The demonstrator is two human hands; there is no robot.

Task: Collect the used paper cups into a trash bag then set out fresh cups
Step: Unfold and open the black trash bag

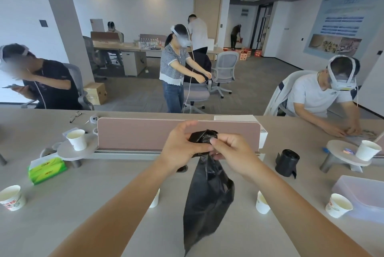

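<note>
**Now: getting the trash bag open**

Starting at the fingers of the left hand: curled tight round the scrunched-up top of the black trash bag. Same story for the right hand, just at 3 o'clock of the left one, pinching the plastic with thumb and fingertips. Narrow grip on both sides, nothing loose. Below the hands, hanging down toward 6 o'clock, flat and limp, over the table. Cannot tell if touching it.

Looks like the very first step: hunting for the mouth of the bag. Seems empty so far, judging by the flat shape. Next, most likely: rub the two thin sides apart, pull wide, then reach for a cup. Calls for small, soft finger moves with such clingy plastic.

Farther out from the hands, cups to collect:
- near cup at 5 o'clock
- half-hidden cup at 7 o'clock, behind the left arm
- printed cup at 4 o'clock
- far-left cup at 8 o'clock
- shelf cup at 9 o'clock, up on a little round stand
- right shelf cup at 3 o'clock

Also at 3 o'clock but closer, standing on the table: a black roll of bags.
</note>
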